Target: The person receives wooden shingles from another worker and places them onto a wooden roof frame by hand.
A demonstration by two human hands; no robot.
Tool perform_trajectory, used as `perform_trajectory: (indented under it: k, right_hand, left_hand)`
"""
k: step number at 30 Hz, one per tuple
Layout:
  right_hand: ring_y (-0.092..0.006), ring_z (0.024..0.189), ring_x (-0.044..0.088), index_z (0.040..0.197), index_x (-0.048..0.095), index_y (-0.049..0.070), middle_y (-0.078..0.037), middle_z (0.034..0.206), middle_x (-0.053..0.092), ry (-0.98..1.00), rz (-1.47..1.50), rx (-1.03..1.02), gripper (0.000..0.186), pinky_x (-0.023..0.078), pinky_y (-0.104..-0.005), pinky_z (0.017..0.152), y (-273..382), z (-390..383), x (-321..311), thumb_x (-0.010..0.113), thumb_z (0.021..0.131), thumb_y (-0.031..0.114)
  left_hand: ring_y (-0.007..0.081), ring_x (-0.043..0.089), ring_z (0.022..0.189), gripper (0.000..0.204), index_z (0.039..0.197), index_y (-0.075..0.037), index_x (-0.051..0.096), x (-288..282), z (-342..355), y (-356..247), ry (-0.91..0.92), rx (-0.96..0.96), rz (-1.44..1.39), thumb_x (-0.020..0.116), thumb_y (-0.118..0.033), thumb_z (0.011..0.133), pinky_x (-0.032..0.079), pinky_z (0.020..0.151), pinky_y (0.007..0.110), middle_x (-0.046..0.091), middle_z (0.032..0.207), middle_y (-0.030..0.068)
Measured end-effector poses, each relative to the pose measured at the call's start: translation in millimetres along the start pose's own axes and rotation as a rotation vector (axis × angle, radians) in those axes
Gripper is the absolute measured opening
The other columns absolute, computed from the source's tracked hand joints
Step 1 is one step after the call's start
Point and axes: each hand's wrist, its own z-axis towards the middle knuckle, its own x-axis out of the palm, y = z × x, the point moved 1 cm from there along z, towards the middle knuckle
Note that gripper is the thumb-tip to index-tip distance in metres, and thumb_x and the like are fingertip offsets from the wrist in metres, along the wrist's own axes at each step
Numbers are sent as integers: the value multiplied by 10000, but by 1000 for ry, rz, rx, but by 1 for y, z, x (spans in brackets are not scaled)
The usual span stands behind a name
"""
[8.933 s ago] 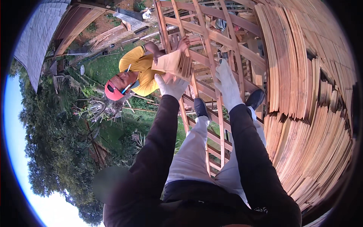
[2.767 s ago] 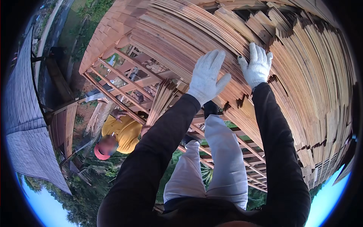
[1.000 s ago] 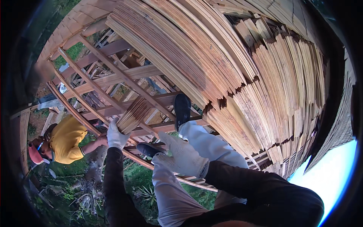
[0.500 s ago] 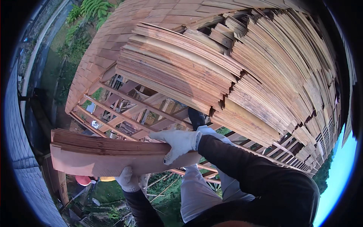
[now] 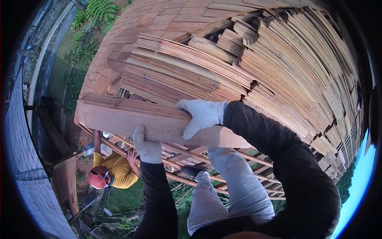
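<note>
Over most of the slope run the stacked shingles (image 5: 294, 75), row behind row, and below them the open roof battens (image 5: 179, 157) with greenery showing through. In front of both, the long bundle of wooden shingles (image 5: 111, 119) is held slantwise; whether its far side touches anything there I can't tell. Near its left end, lower down, a co-worker in yellow (image 5: 117, 169) has a hand on the roof's edge. The right hand (image 5: 203, 115) grasps the bundle from above, thumb over its near face; the left hand (image 5: 147, 147) grips its lower edge, some fingers hidden. I'd call this step the two-handed carry. The next move, I'd judge, calls for a firm double grip, the bundle's weight balanced, and careful footing for the dark shoe (image 5: 193, 170).
</note>
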Motion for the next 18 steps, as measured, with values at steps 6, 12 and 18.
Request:
perform_trajectory:
  k: [6,12,18]
  right_hand:
    - [-335,1181,651,1398,508,-68,-265,1254,647,-328,-12,141,985,502,-377,1036,-41,-72,-44,942,669,432]
    - [-292,1186,635,1401,499,-58,-231,1256,642,-668,-126,296,1022,484,-371,1052,-34,-91,-125,957,643,451]
    - [-385,1161,655,1387,506,-2,-238,1235,665,-760,-744,467,890,520,-443,1007,-19,-36,-195,879,685,398]
  left_hand:
    - [215,622,1157,293,1208,-70,636,58,59,85,274,-306,44,682,-190,944,479,1058,404,663,1189,55]
    - [317,501,1369,818,1500,15,416,161,124,111,539,193,945,773,-424,909,404,1153,443,512,1445,215]
    - [531,221,1521,1028,1600,23,258,137,158,154,618,582,1675,809,-403,844,258,1239,552,237,1636,346]
